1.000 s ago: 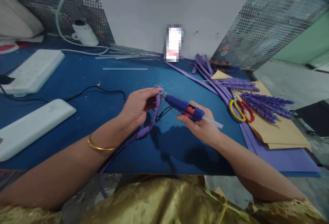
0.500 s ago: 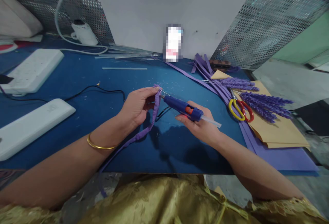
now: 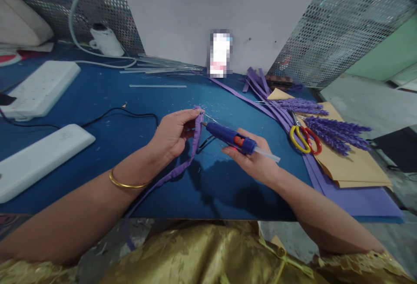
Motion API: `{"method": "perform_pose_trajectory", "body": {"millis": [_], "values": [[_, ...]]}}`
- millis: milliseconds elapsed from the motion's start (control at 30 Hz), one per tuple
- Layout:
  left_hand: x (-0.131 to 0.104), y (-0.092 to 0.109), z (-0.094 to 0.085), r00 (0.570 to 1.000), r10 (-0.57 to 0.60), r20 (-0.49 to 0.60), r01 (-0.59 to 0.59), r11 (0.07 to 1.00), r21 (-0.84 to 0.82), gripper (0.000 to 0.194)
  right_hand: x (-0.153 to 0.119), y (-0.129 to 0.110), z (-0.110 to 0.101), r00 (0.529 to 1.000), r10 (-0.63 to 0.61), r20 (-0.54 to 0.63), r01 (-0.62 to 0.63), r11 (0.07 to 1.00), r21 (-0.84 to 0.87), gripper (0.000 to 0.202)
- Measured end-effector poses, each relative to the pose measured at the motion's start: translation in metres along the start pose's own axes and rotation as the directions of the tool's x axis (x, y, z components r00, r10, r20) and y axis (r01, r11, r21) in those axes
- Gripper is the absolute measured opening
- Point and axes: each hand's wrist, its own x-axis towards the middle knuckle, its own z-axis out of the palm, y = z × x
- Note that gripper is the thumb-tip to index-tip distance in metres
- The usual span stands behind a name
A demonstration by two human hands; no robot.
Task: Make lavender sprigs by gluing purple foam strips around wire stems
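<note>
My left hand (image 3: 174,134) pinches the top end of a long purple paper strip (image 3: 196,138) between thumb and fingers. The ruffled strip hangs down and trails left past the table's front edge. In my right hand (image 3: 256,158) is a blue glue gun (image 3: 224,134), with a clear glue stick (image 3: 267,154) poking out of its back. The gun's tip points left at the strip, close beside my left fingertips; I cannot tell whether it touches. A thin wire-like line runs from the strip's top toward the right. My right fingers under the gun are partly hidden.
On the right lie purple flower stems (image 3: 335,130), scissors (image 3: 304,138) with yellow and red handles, brown paper (image 3: 355,171) and purple strips (image 3: 257,86). Glue sticks (image 3: 158,86) lie at the back. White power strips (image 3: 48,160) are at left; a blurred phone (image 3: 220,54) leans against the wall.
The glue gun's tip has shifted slightly left and down along the purple strip. My left hand keeps its pinch, nearly still.
</note>
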Motion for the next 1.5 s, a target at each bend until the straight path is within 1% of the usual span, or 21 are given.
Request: {"method": "perform_pose_trajectory", "body": {"millis": [567,1067,1500], "values": [[0.0021,0.0011,-0.0006,1.0,0.019,0.001,-0.019,1.0,0.011,0.009,-0.0003,-0.0029,-0.0008,0.999,0.023,0.026,-0.023,1.0,0.001,0.041],[0.0048,0.0001,-0.0028,0.999,0.032,-0.011,-0.032,0.999,0.022,0.01,-0.0006,-0.0045,-0.0013,0.999,0.019,0.045,-0.019,1.0,0.005,0.04],[0.0031,0.0005,-0.0005,0.999,0.019,-0.041,-0.019,1.0,0.02,0.009,0.0,-0.0058,-0.0017,0.998,0.019,0.063,-0.019,1.0,-0.008,0.037]]}}
